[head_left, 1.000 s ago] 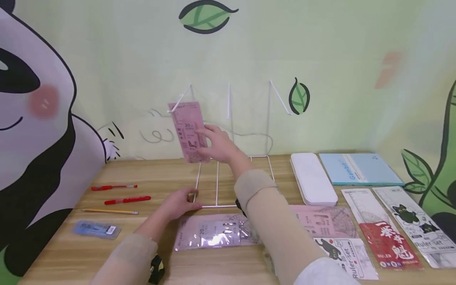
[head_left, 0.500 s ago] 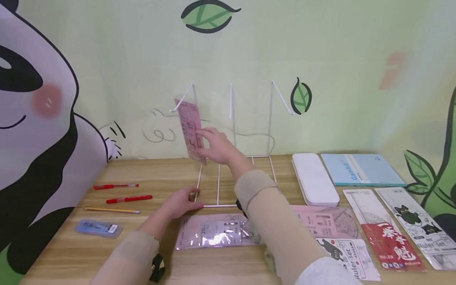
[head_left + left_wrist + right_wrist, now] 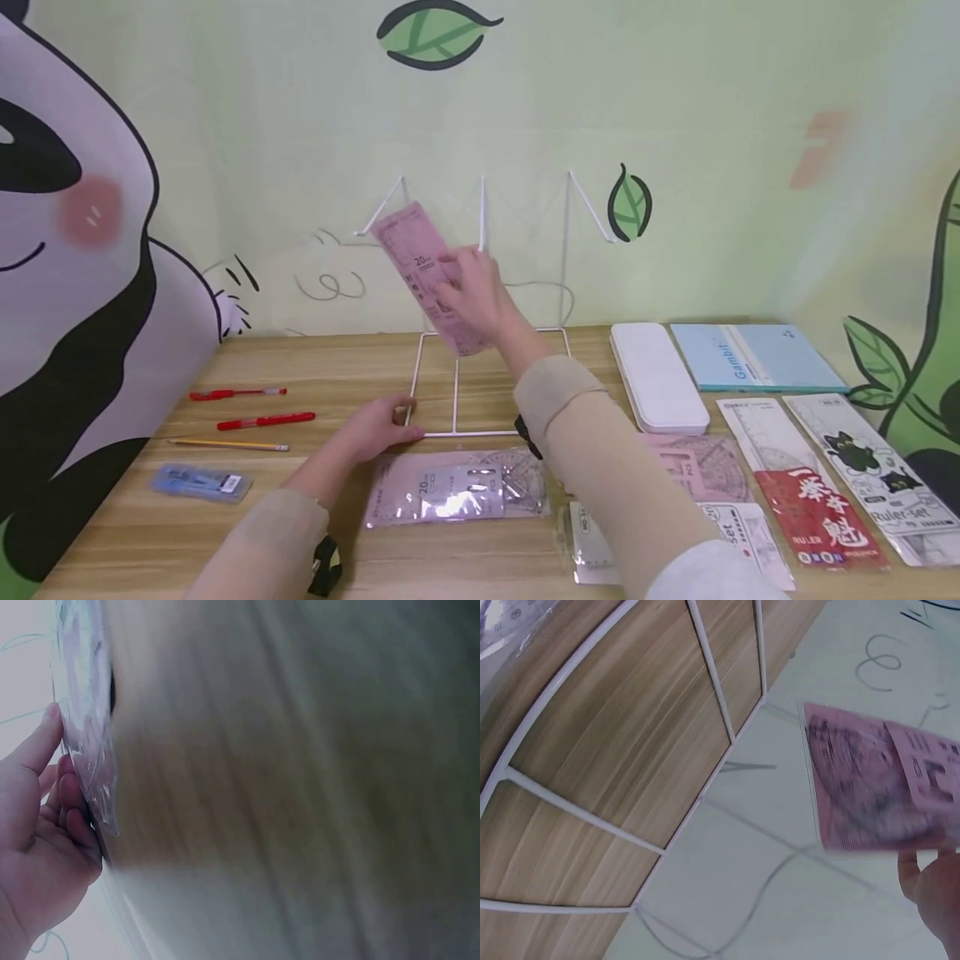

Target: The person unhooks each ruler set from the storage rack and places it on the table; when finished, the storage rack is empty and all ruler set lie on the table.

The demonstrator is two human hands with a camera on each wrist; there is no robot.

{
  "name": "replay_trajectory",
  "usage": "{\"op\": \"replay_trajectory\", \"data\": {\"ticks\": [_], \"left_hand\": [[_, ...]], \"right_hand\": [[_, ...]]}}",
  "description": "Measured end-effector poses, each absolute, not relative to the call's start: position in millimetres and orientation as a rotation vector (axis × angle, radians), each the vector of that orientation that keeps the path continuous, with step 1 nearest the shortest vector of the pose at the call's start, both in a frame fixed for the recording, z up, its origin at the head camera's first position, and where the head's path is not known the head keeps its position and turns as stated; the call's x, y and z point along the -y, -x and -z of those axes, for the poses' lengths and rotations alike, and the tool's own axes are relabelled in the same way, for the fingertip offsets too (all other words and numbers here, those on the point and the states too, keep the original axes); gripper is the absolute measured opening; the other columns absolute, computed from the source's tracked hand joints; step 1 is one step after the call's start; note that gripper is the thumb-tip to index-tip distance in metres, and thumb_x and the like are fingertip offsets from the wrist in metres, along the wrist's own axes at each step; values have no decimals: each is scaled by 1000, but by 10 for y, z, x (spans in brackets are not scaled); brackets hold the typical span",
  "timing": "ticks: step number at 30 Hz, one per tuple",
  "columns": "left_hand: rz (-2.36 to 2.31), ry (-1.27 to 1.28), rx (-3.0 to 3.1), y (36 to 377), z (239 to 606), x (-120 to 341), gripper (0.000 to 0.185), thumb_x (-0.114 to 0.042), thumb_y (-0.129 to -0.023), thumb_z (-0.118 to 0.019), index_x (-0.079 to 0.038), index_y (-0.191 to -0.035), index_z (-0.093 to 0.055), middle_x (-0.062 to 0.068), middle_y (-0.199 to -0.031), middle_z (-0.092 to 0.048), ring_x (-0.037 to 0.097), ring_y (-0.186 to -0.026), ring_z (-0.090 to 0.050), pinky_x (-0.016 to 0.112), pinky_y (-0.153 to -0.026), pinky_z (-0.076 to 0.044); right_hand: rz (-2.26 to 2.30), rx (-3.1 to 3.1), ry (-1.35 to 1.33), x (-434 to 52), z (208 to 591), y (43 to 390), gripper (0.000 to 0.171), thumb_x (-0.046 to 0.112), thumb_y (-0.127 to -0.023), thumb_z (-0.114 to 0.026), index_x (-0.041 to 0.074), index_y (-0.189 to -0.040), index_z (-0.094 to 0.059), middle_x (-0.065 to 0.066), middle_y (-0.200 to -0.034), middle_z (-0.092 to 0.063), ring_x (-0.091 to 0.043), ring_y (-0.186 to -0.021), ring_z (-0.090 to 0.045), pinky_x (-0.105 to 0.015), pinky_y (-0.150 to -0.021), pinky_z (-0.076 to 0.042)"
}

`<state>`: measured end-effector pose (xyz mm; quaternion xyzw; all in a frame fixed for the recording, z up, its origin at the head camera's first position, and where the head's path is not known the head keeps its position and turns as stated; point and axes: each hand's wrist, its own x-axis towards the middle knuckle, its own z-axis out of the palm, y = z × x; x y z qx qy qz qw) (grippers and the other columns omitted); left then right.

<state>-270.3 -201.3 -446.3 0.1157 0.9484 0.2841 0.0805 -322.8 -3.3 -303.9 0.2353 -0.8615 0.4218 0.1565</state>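
My right hand (image 3: 476, 292) pinches a pink ruler-set package (image 3: 420, 267) by its right side, in front of the wall. The package leans, top end to the left, with its upper corner right beside the left prong of a white wire rack (image 3: 482, 208). In the right wrist view, the package's clear end (image 3: 855, 780) shows beyond the fingers. My left hand (image 3: 375, 429) holds the front left corner of the rack's base, thumb along the front bar. A second pink ruler-set package (image 3: 457, 487) lies flat just in front of the base. In the left wrist view the left hand (image 3: 45, 832) shows curled fingers.
Two red pens (image 3: 266, 421), a pencil (image 3: 228, 444) and a blue packet (image 3: 201, 483) lie at left. A white case (image 3: 660, 379) and a blue Gambit notebook (image 3: 780, 358) stand at the back right. Several more ruler sets (image 3: 821, 517) lie at front right, partly under the right arm.
The right hand has moved right and turned the pink package from near upright to a lean, bringing it from behind the left prong to beside it. The left hand stays at the rack corner.
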Motion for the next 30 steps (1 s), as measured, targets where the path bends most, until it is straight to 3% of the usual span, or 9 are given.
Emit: {"op": "replay_trajectory", "data": {"ticks": [11,18,30], "left_hand": [[-866,-336,-2814,2672,4459,2004,59,-32,-81,-73,-6,-130,-52,7,-89,-62,18,-79,-58,39,-76,-48],[-876,-327,-2809,2678,4458,1993,60,-32,-81,-73,-6,-131,-51,5,-87,-61,17,-76,-57,37,-73,-48],[-881,-346,-2810,2672,4441,2014,61,-32,-81,-73,-4,-131,-50,6,-88,-61,18,-77,-58,39,-75,-48]], "right_hand": [[-1096,2475,-341,122,3029,3090,39,34,-89,-63,18,-123,-51,-5,-120,-38,-15,-76,-55,-26,-56,-48],[-1082,2448,-401,52,3034,3029,39,35,-87,-66,17,-119,-54,-4,-111,-42,-14,-76,-53,-25,-58,-48],[-1197,2412,-536,86,2990,2847,40,27,-88,-66,12,-122,-52,-5,-111,-41,-15,-81,-54,-22,-60,-50]]}}
